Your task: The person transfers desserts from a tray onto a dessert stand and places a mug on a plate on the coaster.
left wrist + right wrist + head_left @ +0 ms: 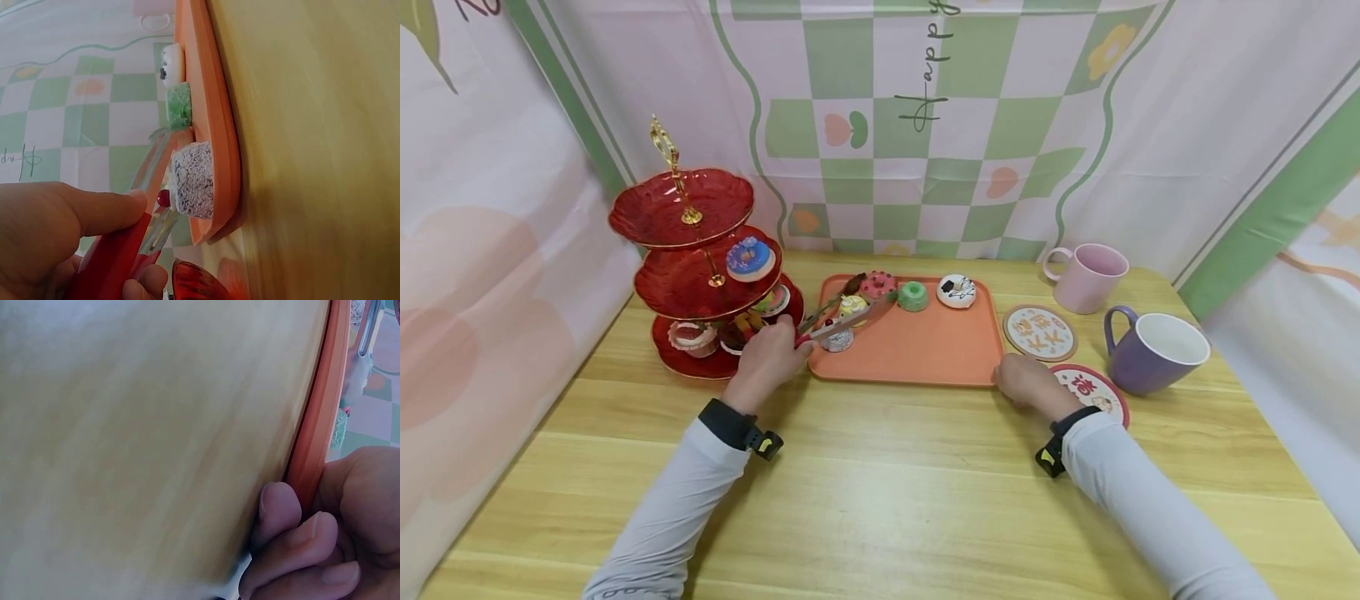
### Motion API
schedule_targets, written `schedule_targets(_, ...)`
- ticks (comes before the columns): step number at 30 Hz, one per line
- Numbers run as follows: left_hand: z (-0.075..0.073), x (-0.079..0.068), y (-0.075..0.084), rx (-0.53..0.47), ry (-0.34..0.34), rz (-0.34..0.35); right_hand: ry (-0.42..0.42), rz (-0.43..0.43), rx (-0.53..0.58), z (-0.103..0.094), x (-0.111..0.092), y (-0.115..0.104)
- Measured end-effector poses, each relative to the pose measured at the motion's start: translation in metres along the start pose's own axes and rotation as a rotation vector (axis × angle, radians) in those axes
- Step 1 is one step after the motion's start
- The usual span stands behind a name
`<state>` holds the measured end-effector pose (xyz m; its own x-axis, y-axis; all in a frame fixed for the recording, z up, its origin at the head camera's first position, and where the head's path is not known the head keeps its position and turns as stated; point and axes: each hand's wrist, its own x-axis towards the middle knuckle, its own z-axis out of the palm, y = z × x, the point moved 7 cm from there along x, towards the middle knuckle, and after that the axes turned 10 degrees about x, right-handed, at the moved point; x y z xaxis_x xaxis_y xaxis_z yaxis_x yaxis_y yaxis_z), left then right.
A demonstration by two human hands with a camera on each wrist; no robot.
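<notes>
My left hand (772, 358) grips the red handles of a pair of food tongs (115, 256) at the left end of the orange tray (917, 350). The tongs' long arms stand apart above the tray, around a yellow-topped cake (853, 308). Just below them sits a speckled grey-white cake (194, 180) with a red cherry on top. A pink doughnut (878, 284), a green doughnut (913, 296) and a white doughnut (957, 291) lie along the tray's back. My right hand (1032, 383) pinches the tray's front right corner, thumb above the rim and fingers below.
At left stands a red three-tier stand (681, 208); a blue doughnut (750, 259) sits on its middle tier, several cakes on the bottom. A pink mug (1088, 279), a purple mug (1150, 358) and two round coasters (1040, 332) are at right.
</notes>
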<state>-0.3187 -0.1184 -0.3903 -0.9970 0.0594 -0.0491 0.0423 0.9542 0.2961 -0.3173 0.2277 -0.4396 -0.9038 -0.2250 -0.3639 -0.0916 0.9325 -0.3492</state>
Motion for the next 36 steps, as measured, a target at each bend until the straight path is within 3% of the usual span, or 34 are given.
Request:
schedule_targets(9, 0.0, -0.002, 0.005, 0.061, 0.039, 0.02, -0.002, -0.005, -0.008, 0.0, 0.001, 0.0)
schedule_targets(22, -0.002, -0.004, 0.005, 0.053, 0.059, 0.014, 0.002, -0.038, -0.016, -0.001, 0.0, -0.002)
schedule_targets(28, -0.006, -0.006, 0.008, 0.047, 0.08, 0.027, -0.016, 0.017, 0.056, 0.0, -0.001, 0.002)
schedule_targets(36, -0.013, -0.01, 0.01, 0.054, 0.101, 0.027, -0.007, -0.018, -0.009, 0.0, 0.001, 0.0)
